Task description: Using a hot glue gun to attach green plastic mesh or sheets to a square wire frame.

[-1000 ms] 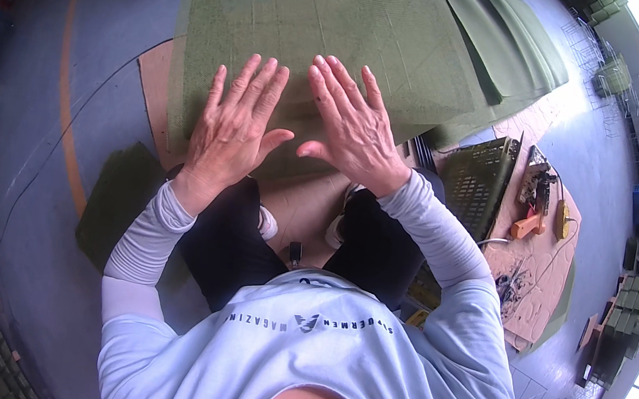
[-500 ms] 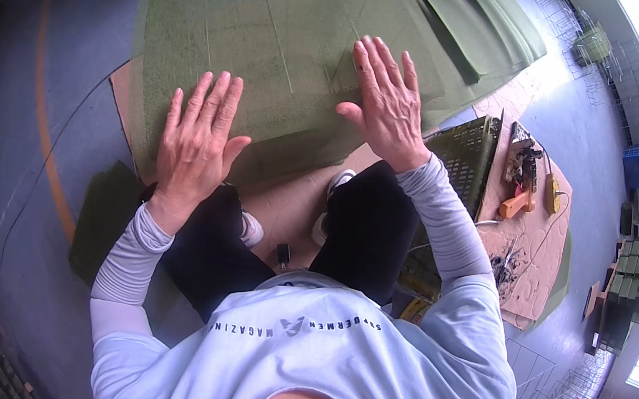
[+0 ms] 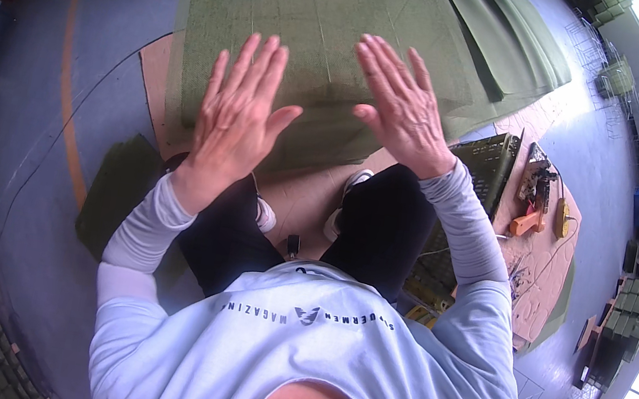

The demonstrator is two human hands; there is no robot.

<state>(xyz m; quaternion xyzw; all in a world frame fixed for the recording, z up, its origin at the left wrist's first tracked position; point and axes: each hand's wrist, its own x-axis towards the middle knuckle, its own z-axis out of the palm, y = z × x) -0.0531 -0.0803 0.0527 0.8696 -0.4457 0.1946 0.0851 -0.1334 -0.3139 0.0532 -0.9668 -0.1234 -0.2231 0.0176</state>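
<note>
A large, thin green sheet (image 3: 326,10) lies spread out in front of me, with faint straight creases across it. Over its near left part is my left hand (image 3: 234,113), palm down, fingers straight and thumb out to the side. My right hand (image 3: 402,112) is over its near right part, also flat, with the fingers pointing away from me. Neither hand holds anything. Whether the palms touch the sheet or hover just above it, I cannot tell. More folded green sheets (image 3: 513,50) lie at the far right.
At my right, a green plastic crate (image 3: 488,164) stands beside a cardboard-topped surface (image 3: 548,272). On that surface lie an orange-handled gun-shaped tool (image 3: 529,222) and a yellow corded piece (image 3: 562,217). Cardboard (image 3: 155,83) lies under the sheet; a dark green piece (image 3: 118,191) is at left.
My left hand has shifted right and farther forward, closer to my right hand. The sheet and surroundings sit a little more to the right in the picture. Both hands stay flat and empty.
</note>
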